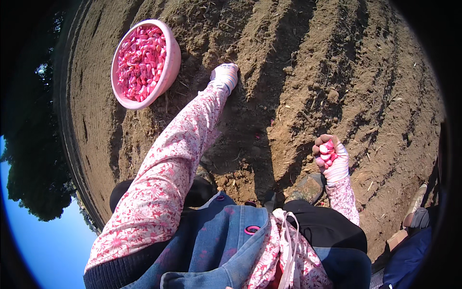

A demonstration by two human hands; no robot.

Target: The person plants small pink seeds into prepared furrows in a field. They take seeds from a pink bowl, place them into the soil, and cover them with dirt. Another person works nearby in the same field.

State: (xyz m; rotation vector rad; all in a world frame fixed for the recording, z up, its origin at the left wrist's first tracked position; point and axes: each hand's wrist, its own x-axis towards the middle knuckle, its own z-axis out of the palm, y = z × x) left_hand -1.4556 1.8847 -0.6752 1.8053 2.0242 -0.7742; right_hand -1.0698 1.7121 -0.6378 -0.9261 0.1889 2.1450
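My left hand [225, 76], in a striped knit glove, reaches down to the soil beside a ridge of loose earth. Its fingertips are hidden, so whether it holds anything does not show. Near its left side stands a pink plastic basin [174, 59] full of pink-coated cloves [140, 63], which look like garlic. Palm up, my right hand [332, 159] cups several pink cloves [326, 154] in its curled fingers; the fingertips of its glove are soil-stained. A few pink pieces [257, 136] lie in the shaded furrow between my hands.
Ridges and furrows of dry soil [382, 108] run through the field. My soil-covered shoe [306, 188] is below my right hand. At the right edge are another person's shoe [415, 206] and dark blue clothing [409, 256]. Trees [36, 173] stand at the far left.
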